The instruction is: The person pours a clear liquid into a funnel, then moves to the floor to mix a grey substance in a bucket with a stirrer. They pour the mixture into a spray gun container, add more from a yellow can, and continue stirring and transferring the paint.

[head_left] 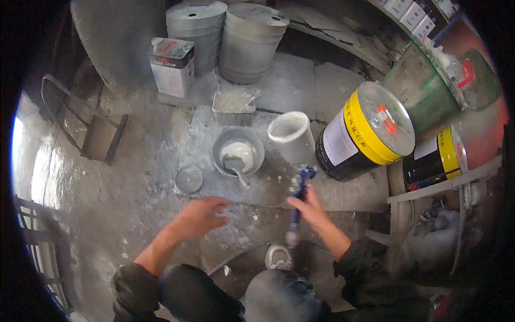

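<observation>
My right hand (310,206) is closed around a long dark blue tool (296,214); its kind is not clear, and its top end has a knobbed head. To the left, my left hand (206,216) hangs above the floor with loosely curved fingers and nothing in it. Beyond the hands stands a grey pail (216,140) with white liquid, and a pale-handled stirring tool (238,173) leans in it. A whitish plastic bucket (295,145) is just beyond the blue tool. Near my left hand lies a round metal lid (189,180).
A black and yellow drum (343,134) stands at the right beside a green bin (424,86). Farther back are a grey rectangular tub (234,117), a rectangular can (173,72) and two grey drums (249,48). A metal frame (88,129) stands at the left.
</observation>
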### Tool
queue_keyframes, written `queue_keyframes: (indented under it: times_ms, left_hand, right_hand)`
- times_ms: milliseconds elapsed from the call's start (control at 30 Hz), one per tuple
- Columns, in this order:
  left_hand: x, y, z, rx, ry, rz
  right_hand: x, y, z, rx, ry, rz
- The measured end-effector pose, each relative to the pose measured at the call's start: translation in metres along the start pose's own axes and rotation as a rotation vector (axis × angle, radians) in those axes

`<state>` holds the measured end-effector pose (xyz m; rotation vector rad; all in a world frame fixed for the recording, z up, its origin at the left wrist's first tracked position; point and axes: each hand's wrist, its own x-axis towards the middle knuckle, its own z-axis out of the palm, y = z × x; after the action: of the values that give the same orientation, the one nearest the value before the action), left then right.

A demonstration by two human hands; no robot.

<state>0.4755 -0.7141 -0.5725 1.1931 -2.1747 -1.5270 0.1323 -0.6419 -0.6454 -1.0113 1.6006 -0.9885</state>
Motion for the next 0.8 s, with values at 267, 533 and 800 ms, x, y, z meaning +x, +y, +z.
queue_keyframes:
  times_ms: [267,533,800]
  left_hand:
    - [0.04,0.0,0.031,0.094,0.577,-0.089]
    - [0.02,-0.03,-0.026,-0.089,0.665,-0.451]
    - [0.025,-0.05,-0.023,-0.068,0.551,-0.645]
  right_hand:
    - [-0.009,-0.099,0.119,0.113,-0.323,-0.463]
    - [0.064,-0.067,0.063,-0.982,-0.105,-0.679]
    - [0.111,-0.032,0.106,-0.796,-0.138,-0.828]
